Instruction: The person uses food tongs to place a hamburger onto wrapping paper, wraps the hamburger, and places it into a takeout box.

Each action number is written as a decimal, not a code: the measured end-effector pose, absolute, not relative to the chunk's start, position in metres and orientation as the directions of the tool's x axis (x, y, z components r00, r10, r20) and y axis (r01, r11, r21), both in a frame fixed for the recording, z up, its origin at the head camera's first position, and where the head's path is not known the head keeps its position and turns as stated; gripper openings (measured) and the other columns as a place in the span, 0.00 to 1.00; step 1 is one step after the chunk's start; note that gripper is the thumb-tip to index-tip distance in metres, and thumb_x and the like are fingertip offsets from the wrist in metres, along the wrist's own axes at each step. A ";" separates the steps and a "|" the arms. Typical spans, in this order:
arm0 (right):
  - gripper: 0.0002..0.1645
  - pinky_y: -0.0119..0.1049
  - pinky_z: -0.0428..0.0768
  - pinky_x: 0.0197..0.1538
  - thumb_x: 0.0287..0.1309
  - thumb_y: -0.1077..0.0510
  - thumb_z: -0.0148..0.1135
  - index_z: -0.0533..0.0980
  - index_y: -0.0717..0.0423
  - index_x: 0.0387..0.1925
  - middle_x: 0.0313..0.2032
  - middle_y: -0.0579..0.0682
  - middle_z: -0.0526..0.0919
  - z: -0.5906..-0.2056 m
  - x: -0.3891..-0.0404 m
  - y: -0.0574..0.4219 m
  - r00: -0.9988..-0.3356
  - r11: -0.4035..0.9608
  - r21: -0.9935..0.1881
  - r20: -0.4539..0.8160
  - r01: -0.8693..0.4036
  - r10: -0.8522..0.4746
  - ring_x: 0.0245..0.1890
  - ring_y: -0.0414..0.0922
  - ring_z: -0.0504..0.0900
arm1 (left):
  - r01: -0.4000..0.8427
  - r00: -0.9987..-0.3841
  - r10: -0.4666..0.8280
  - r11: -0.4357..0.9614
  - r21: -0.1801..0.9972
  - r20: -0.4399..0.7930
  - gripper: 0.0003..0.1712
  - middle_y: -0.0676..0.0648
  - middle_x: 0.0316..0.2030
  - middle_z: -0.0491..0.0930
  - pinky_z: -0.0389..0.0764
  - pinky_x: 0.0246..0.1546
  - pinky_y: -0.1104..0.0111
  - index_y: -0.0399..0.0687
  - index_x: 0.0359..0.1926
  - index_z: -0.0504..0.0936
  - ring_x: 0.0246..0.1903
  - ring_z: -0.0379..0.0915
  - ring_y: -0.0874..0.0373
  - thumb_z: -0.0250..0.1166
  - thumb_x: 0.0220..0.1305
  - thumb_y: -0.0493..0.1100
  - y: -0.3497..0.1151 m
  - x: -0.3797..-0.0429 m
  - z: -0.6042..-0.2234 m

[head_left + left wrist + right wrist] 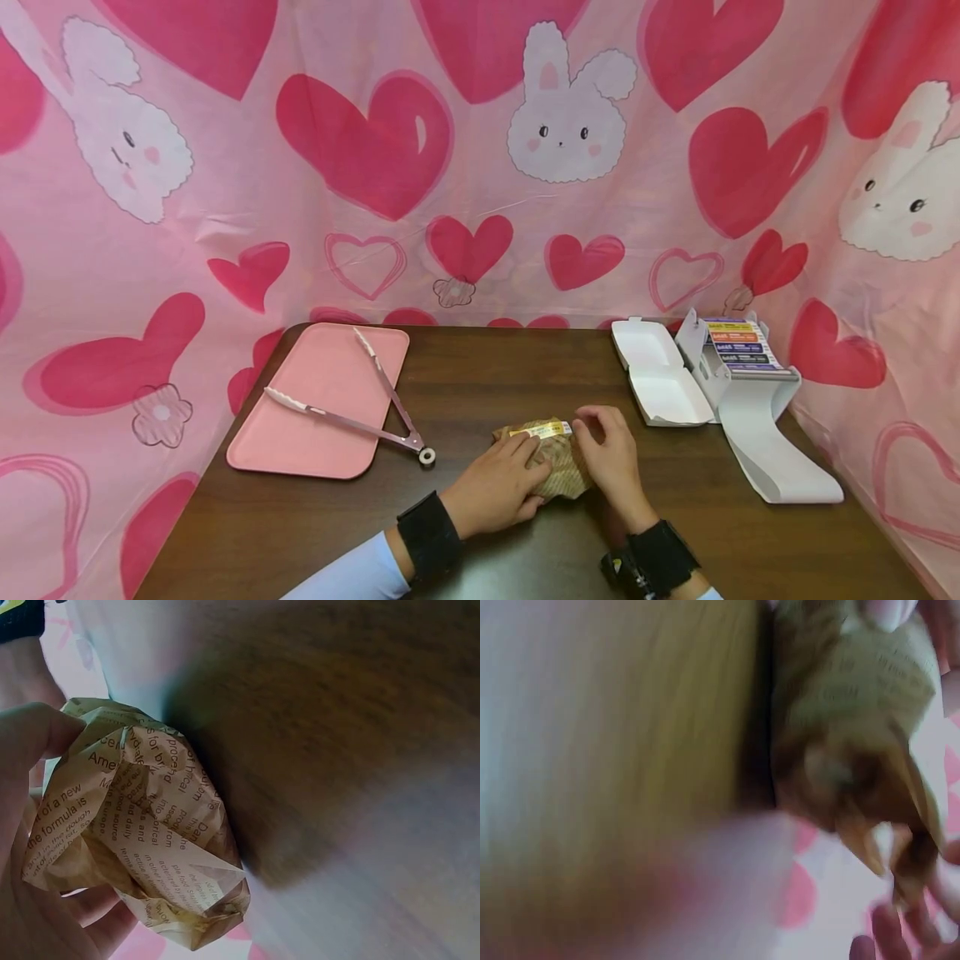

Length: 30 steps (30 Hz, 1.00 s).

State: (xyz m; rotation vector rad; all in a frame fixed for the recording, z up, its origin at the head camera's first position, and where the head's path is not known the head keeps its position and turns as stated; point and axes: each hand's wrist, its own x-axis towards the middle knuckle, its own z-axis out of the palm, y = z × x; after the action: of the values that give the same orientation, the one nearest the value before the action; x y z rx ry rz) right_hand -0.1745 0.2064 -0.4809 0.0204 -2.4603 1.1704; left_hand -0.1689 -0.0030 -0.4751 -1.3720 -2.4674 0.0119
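Note:
A package wrapped in brown printed paper [564, 477] lies on the table in front of me, with a shiny gold and white label strip [546, 429] across its far side. My left hand [498, 483] holds it from the left, fingers over the top and thumb at the near side. In the left wrist view the crumpled wrapping [161, 817] sits between thumb and fingers. At the right end, my right hand [611, 454] has curled fingers by the label's tip. The blurred right wrist view shows its fingertips [889, 930] at a folded paper end [911, 870], seemingly pinching it. What is inside is hidden.
Metal tongs [360, 425] lie spread across a pink tray [322, 450] on the left. Back right stand an opened white clamshell box [667, 387] and a white dispenser [716, 367] with coloured labels, its paper strip [780, 467] trailing forward. Pink curtains [480, 192] surround the brown table [495, 367].

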 end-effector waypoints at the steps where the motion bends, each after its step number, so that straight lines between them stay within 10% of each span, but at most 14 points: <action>1: 0.07 0.46 0.77 0.51 0.62 0.63 0.67 0.83 0.59 0.42 0.45 0.52 0.82 -0.481 -0.173 0.207 -0.897 0.702 -0.658 0.437 -0.273 0.060 0.47 0.50 0.79 | 0.827 -0.488 0.831 0.538 -0.161 0.267 0.23 0.47 0.56 0.76 0.72 0.65 0.58 0.57 0.56 0.79 0.62 0.71 0.49 0.64 0.66 0.62 -0.003 -0.169 -0.475; 8: 0.18 0.58 0.72 0.64 0.61 0.58 0.70 0.84 0.60 0.51 0.54 0.55 0.85 -0.481 -0.165 0.207 -0.788 0.815 -0.226 0.485 -0.533 -0.380 0.56 0.54 0.82 | 0.828 -0.483 0.836 0.532 -0.175 0.260 0.27 0.45 0.59 0.76 0.71 0.65 0.60 0.56 0.59 0.78 0.62 0.71 0.50 0.65 0.65 0.62 -0.004 -0.173 -0.476; 30: 0.21 0.57 0.68 0.68 0.67 0.57 0.62 0.80 0.64 0.57 0.58 0.58 0.83 -0.483 -0.164 0.207 -0.795 0.815 -0.194 0.427 -0.546 -0.431 0.59 0.52 0.80 | 0.839 -0.488 0.835 0.529 -0.129 0.253 0.27 0.45 0.58 0.76 0.71 0.65 0.60 0.57 0.59 0.79 0.61 0.72 0.51 0.66 0.64 0.62 -0.008 -0.175 -0.475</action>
State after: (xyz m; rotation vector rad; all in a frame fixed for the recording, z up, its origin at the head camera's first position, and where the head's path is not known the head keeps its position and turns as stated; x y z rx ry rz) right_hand -0.1640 0.2066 -0.4826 0.7365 -2.6337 0.4377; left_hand -0.1753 -0.0079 -0.4747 -1.3990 -2.4874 -0.0174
